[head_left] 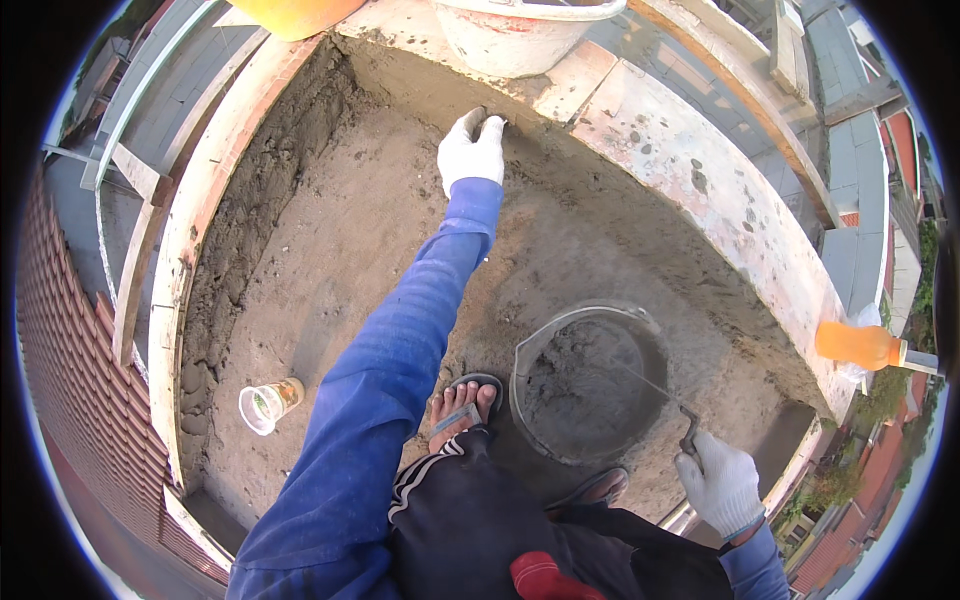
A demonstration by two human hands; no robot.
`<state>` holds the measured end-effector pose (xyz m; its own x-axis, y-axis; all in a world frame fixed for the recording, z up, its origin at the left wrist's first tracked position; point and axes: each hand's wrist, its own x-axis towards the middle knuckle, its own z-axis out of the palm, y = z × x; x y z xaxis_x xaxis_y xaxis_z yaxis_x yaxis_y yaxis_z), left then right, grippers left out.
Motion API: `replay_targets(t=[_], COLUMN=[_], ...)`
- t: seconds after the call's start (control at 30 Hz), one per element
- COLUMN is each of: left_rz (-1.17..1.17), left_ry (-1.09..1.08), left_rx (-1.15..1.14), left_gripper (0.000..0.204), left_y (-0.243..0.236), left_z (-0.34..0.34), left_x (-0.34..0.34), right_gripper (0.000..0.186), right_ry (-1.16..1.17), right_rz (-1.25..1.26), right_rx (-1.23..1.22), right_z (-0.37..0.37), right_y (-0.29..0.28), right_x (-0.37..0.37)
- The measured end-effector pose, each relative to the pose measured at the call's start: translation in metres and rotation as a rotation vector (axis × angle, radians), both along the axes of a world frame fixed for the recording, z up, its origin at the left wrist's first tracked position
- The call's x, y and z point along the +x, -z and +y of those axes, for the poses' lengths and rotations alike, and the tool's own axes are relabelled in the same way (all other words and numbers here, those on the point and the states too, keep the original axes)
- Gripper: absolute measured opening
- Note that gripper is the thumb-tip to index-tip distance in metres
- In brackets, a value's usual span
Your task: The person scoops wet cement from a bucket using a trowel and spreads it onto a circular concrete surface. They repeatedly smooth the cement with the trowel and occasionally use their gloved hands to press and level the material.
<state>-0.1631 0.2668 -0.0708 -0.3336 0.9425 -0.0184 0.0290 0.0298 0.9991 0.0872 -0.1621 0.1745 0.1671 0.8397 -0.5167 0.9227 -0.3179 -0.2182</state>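
Right grip (718,485), in a white knitted glove, is clamped on a slim grey metal trowel (690,430) in the head camera's view of masonry work among rooftops. The trowel extends forward and leftward from the knuckles, its far end over a round dark bucket (655,358) with a wire handle, filled with wet grey mortar (585,375); whether the end touches the mortar cannot be told. The bucket stands on the cement-coated floor (340,260), ahead and to the left of the right grip, near it but apart.

Left grip (472,160), also gloved in white at the end of a long blue sleeve (385,340), is well ahead at the mortar-smeared far wall (415,90), fingers bent; whether they are pressed together or hold anything cannot be made out. Just beyond it, a white plastic bucket (520,40) with reddish stains sits on the wall's ledge.

A clear plastic cup (270,403) lies on its side to the left of a sandalled foot (465,405), which is planted just beside the dark bucket. At far right, an orange plastic bottle (855,345) rests at the pale, spattered right wall (725,170).
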Motion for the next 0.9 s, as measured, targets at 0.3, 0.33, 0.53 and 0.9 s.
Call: replay_targets(t=[0.3,0.33,0.53,0.9], left_rz=[0.092,0.091,-0.144,0.329], left_ry=[0.042,0.062,0.003,0.075], left_rx=[-0.086,-0.106,-0.024,-0.165], left_gripper=[0.040,0.039,0.046,0.026], left_y=[0.007,0.007,0.022,0.040], left_z=[0.006,0.004,0.012,-0.118], left_x=[0.008,0.010,0.003,-0.057], right_gripper=[0.020,0.021,0.021,0.019], right_ry=[0.027,0.027,-0.050,-0.097], right_rz=[0.032,0.027,0.022,-0.028], right_rx=[-0.023,-0.027,-0.017,0.205], right_z=[0.005,0.005,0.025,0.089], right_y=[0.004,0.005,0.010,0.005], right_x=[-0.001,-0.002,-0.007,-0.032])
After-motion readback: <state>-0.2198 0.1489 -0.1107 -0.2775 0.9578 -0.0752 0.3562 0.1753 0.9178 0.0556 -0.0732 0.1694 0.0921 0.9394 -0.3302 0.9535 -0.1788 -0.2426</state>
